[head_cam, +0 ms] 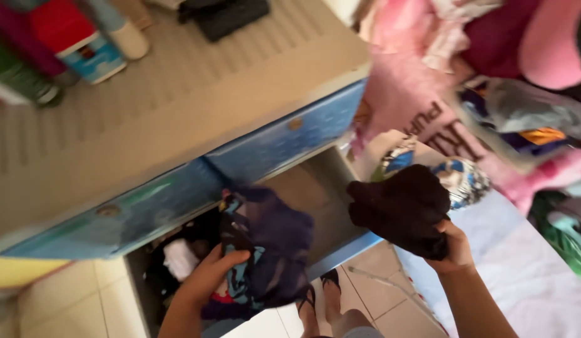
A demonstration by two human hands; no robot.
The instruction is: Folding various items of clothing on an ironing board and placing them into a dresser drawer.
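My left hand (pixel 209 278) grips a dark navy garment with a teal pattern (pixel 268 247) and holds it over the open drawer (pixel 331 206) of a plastic cabinet. My right hand (pixel 452 247) is closed on a bunched dark brown cloth (pixel 400 206), lifted beside the drawer's right end. Inside the drawer lie dark clothes and a small white item (pixel 179 258). My feet in sandals (pixel 322 300) stand on the tiled floor below.
The beige ribbed cabinet top (pixel 196 75) carries bottles and a red and blue container (pixel 77 37) at the left and a dark cloth at the back. Blue drawer fronts (pixel 284 141) sit above the open drawer. A heap of pink and mixed clothes (pixel 466 81) lies on a bed at the right.
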